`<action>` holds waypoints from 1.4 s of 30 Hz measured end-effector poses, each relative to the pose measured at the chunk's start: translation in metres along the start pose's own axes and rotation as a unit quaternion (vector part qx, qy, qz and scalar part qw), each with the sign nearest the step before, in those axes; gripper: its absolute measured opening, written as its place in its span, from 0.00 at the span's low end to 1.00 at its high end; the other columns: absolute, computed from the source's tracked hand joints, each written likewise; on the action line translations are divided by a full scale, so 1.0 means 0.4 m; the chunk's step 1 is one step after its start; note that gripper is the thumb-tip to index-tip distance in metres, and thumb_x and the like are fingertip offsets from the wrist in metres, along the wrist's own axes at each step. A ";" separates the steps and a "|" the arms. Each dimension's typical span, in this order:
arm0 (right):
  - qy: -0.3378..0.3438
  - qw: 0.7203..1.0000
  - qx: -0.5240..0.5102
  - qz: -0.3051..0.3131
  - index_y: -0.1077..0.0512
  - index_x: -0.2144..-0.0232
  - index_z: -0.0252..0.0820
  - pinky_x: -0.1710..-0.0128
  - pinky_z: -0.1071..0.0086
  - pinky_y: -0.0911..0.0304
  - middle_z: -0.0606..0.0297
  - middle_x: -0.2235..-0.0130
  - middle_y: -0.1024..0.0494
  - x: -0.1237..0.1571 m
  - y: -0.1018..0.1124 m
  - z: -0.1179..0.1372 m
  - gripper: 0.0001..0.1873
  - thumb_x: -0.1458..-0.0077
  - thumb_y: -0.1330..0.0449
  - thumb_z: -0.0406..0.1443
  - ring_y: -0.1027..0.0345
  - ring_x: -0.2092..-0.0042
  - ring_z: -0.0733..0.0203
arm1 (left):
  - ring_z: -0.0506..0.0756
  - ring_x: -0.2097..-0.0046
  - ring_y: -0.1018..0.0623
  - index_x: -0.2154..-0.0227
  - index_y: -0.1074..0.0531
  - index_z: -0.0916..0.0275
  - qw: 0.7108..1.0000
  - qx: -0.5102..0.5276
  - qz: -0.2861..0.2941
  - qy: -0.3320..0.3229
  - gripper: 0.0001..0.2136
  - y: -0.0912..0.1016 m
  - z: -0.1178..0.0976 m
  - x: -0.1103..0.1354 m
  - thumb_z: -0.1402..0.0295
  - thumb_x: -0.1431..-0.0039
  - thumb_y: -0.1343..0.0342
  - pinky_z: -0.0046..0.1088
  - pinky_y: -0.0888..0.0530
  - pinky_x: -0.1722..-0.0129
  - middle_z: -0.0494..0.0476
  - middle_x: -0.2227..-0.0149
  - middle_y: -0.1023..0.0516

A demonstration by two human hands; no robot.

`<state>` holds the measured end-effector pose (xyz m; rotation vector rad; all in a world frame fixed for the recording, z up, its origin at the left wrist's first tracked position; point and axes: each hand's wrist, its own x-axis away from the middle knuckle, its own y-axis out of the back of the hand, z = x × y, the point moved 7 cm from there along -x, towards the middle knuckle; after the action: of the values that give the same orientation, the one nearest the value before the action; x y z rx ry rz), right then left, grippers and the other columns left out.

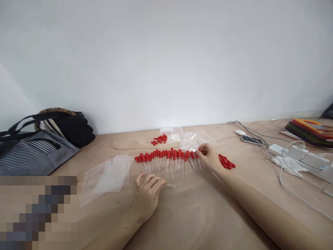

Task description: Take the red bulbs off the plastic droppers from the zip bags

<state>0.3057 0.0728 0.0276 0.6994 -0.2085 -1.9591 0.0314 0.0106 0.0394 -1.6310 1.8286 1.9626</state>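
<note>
A row of several glass droppers with red rubber bulbs [166, 159] lies across the wooden table [203, 215]. My right hand [209, 158] rests at the row's right end, fingers pinched on the red bulb of the last dropper. My left hand [148, 194] lies just in front of the row, fingers curled around a clear glass tube [169, 185]. Loose red bulbs [227, 162] sit in a small pile right of my right hand. More red bulbs [160, 139] lie behind the row.
Clear plastic bags lie at the left [108, 177] and behind the row [192, 139]. A striped bag [33, 152] and a black bag [74, 128] sit far left. At right are a phone [251, 140], power strip [299, 156] with cables, and coloured sheets [308, 130].
</note>
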 end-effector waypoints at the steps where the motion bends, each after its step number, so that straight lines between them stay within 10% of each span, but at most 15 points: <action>1: -0.020 0.998 -0.051 0.012 0.33 0.72 0.40 0.70 0.68 0.39 0.63 0.72 0.27 -0.010 -0.035 0.006 0.11 0.57 0.44 0.41 0.34 0.70 0.61 | 0.53 0.64 0.28 0.69 0.29 0.56 1.000 -0.001 -0.001 0.003 0.13 0.001 0.001 0.001 0.75 0.42 0.58 0.39 0.49 0.51 0.49 0.71 0.23; 9: -0.045 0.990 -0.072 0.111 0.32 0.79 0.39 0.75 0.74 0.38 0.67 0.77 0.26 -0.139 -0.292 0.074 0.04 0.61 0.40 0.33 0.32 0.76 0.66 | 0.54 0.64 0.28 0.69 0.29 0.55 1.000 -0.024 0.005 0.015 0.12 0.039 0.032 0.032 0.74 0.42 0.57 0.39 0.48 0.52 0.49 0.71 0.23; 16: -0.023 0.990 0.006 0.143 0.29 0.82 0.41 0.72 0.74 0.39 0.69 0.77 0.25 -0.203 -0.411 0.103 0.03 0.63 0.37 0.31 0.32 0.73 0.65 | 0.52 0.66 0.28 0.70 0.29 0.55 0.999 -0.032 -0.025 0.026 0.12 0.068 0.056 0.048 0.73 0.42 0.56 0.37 0.48 0.51 0.48 0.72 0.24; 42: 0.025 0.958 0.204 0.201 0.25 0.81 0.42 0.60 0.65 0.44 0.62 0.74 0.23 -0.224 -0.501 0.173 0.11 0.55 0.41 0.42 0.31 0.65 0.57 | 0.53 0.66 0.27 0.66 0.30 0.54 0.994 -0.070 0.078 -0.019 0.11 0.059 0.044 0.040 0.76 0.44 0.54 0.36 0.42 0.56 0.49 0.71 0.23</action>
<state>0.1439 0.2364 0.0322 0.8917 -0.6849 -1.5180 -0.0016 0.0060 0.0424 -1.5149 1.8982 2.2170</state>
